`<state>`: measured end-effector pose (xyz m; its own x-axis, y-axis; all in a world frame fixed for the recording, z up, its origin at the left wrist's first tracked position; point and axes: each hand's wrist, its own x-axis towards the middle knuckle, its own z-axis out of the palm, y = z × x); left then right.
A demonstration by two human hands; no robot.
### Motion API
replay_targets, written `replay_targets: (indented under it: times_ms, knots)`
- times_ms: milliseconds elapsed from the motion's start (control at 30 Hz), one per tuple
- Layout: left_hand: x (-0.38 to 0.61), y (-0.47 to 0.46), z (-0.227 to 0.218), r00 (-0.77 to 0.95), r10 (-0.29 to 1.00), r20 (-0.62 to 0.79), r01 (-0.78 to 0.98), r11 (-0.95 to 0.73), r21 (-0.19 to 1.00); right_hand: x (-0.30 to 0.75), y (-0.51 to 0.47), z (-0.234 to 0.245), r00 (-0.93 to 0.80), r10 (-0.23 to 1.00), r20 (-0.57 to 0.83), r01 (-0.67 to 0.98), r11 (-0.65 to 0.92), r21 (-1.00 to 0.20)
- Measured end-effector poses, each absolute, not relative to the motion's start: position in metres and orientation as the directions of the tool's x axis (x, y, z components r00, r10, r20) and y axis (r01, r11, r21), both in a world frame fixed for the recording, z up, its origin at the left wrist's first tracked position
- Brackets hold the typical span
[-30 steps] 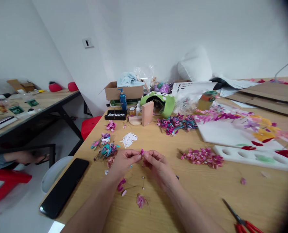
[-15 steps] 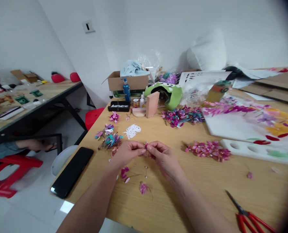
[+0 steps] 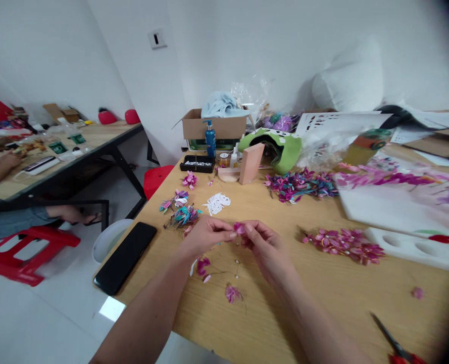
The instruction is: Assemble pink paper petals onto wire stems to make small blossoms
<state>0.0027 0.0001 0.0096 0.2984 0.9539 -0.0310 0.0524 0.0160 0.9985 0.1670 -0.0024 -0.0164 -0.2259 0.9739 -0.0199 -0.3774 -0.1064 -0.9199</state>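
Between my two hands, above the wooden table (image 3: 273, 313), is a small magenta flower (image 3: 239, 228). My left hand (image 3: 211, 233) pinches close to its left side, fingertips pressed together. My right hand (image 3: 261, 238) grips the flower between thumb and forefinger. What exactly the left fingertips hold is too small to make out. Below my hands lie a loose dark magenta flower (image 3: 202, 266) and a pinkish-purple flower (image 3: 232, 293) with a thin stem. A bundle of pink flowers (image 3: 345, 244) rests to the right of my right hand.
A black phone (image 3: 126, 258) lies at the left table edge, red-handled scissors (image 3: 393, 339) at the front right. White paper strips (image 3: 217, 203), a pink block (image 3: 251, 164) and a blue pump bottle (image 3: 210, 139) stand or lie farther back. Another person's hand (image 3: 8, 162) is at the left table.
The camera view has turned left, so everything appears farther right. The magenta flower between my fingertips now shows more fully. Both hands stay close together.
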Motion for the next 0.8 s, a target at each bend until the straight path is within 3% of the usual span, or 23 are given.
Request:
replay_targets:
  times_ms: [133,300,567,667,800]
  knots:
    - [0.003,0.003,0.008,0.197,0.978,0.073,-0.08,-0.059,0.995,0.167,-0.002,-0.017,-0.262,0.965,0.028,-0.309,-0.056,-0.949]
    - [0.005,0.003,0.005,0.226,0.971,0.079,-0.141,-0.048,0.989,0.164,-0.005,-0.011,-0.353,0.93,0.101,-0.184,0.037,-0.982]
    - [0.013,0.003,0.003,0.139,0.99,0.023,-0.205,0.006,0.979,0.163,-0.007,-0.007,-0.323,0.939,0.116,-0.094,0.091,-0.991]
    - [0.013,0.003,0.007,0.009,0.998,-0.055,-0.342,0.055,0.938,0.168,-0.004,-0.006,-0.265,0.958,0.107,-0.042,0.1,-0.994]
    - [0.009,0.006,0.012,-0.092,0.993,-0.07,-0.49,0.017,0.872,0.18,0.006,-0.011,-0.06,0.993,0.106,0.01,0.107,-0.994]
